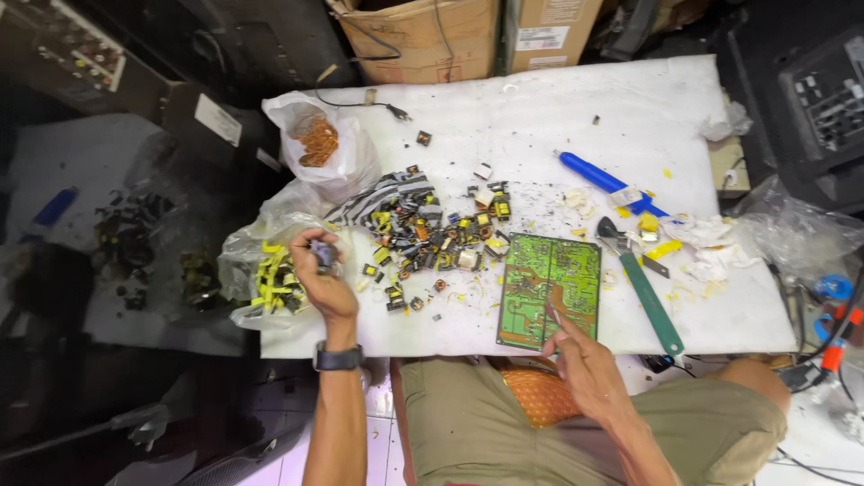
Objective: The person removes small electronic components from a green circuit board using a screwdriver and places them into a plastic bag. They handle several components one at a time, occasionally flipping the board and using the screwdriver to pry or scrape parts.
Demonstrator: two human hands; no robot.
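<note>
Two hands over my white worktable (558,99) — my left hand (322,274) closed around a small dark component (324,255) above the bag of yellow parts (270,283), my right hand (576,360) pinching a thin tool (552,315) at the green circuit board (549,288); cardboard boxes (423,36) behind.

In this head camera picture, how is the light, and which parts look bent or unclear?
Head view: the white table top is brightly, evenly lit while the surroundings fall dark; its edges bow from wide-angle distortion; the left hand and green circuit board look reasonably sharp; small dark components are too fine to resolve.
</note>
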